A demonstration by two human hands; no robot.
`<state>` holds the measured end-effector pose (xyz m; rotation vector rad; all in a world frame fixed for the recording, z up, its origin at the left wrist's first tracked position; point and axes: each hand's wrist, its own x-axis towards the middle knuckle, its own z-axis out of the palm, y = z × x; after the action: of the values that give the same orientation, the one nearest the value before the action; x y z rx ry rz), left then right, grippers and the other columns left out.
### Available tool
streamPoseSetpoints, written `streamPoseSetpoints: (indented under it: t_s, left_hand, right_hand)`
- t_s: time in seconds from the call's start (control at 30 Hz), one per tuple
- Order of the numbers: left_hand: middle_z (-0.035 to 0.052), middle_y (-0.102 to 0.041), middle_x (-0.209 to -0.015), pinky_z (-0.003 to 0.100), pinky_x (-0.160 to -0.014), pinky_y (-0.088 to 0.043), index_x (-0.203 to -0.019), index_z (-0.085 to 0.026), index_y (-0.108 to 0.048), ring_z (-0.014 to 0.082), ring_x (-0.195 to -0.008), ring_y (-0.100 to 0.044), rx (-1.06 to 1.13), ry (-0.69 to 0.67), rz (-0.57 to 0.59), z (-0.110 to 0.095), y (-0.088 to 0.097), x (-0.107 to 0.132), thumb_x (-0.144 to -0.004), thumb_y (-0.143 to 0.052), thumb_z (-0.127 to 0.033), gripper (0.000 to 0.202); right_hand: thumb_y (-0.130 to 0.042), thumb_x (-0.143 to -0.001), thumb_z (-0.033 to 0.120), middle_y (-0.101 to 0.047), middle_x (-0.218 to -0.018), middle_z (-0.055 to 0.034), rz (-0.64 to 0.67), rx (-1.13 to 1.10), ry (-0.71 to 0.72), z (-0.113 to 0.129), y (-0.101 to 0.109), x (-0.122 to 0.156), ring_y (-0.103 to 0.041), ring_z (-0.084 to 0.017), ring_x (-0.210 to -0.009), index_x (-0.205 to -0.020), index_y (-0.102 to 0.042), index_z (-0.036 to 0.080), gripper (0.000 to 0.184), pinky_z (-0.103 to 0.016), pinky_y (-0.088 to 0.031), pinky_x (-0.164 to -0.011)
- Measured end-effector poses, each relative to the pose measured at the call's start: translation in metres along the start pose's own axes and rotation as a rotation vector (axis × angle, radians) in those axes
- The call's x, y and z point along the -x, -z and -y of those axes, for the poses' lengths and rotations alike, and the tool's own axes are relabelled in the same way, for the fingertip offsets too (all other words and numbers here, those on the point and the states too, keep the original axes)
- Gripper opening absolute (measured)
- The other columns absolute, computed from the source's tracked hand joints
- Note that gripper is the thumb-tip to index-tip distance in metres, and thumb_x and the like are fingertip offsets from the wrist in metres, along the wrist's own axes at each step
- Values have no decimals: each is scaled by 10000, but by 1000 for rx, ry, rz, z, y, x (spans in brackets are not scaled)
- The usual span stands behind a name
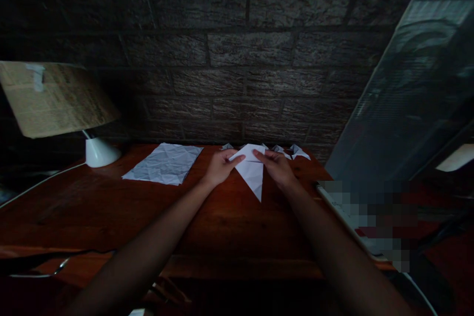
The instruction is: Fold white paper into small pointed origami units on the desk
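Observation:
A white paper folded into a long downward-pointing triangle [252, 173] lies on the wooden desk [148, 217] in front of me. My left hand [219, 167] pinches its upper left edge, fingers closed on the paper. My right hand [277, 167] grips the upper right edge the same way. Both forearms reach in from the bottom of the view.
A creased flat sheet of paper [165, 163] lies to the left. Small folded paper pieces [292, 152] sit behind my hands by the brick wall [237, 59]. A table lamp [55, 101] stands at the left, its cord running off. A slanted dark panel [407, 98] and blurred items fill the right.

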<state>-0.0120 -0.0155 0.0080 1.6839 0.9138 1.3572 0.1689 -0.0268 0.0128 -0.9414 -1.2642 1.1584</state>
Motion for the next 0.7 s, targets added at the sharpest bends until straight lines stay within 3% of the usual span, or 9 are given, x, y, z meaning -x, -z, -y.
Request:
streamPoseSetpoints:
  t_s: [0.17,0.37,0.57,0.7]
  left_hand:
    - [-6,-706,-777,250,-690,-454,-773,-220,-711,157,-726,-597,-45,-55,-48,12,-6,-1,-783,-715,-358,138]
    - [5,-662,-691,259,-637,-426,-745,-183,-700,150,-649,-557,-79,-71,-2,23,-5,-4,-798,-650,-520,344]
    - [6,-666,-668,241,-526,-364,-807,-177,-697,133,-559,-525,-78,-13,33,20,-4,-2,-759,-665,-566,393]
    - [-16,-589,-587,236,-499,-326,-749,-195,-645,125,-526,-491,-243,-106,-16,19,-3,-2,-853,-568,-517,348]
  right_hand:
    - [-866,-575,472,-773,-809,-49,47,-32,-23,-6,-2,0,-702,-203,-704,-858,-776,181,416,-352,-560,-723]
    - [-893,-569,398,-779,-836,-75,47,-28,-151,-11,8,-2,-715,-195,-741,-856,-772,157,394,-342,-574,-783]
    - [-905,-551,341,-773,-806,-45,168,90,-256,-9,13,2,-688,-169,-689,-794,-776,172,323,-289,-560,-703]
    - [-897,-564,352,-764,-773,-30,157,109,-242,-9,9,3,-656,-149,-639,-766,-780,180,290,-260,-536,-636]
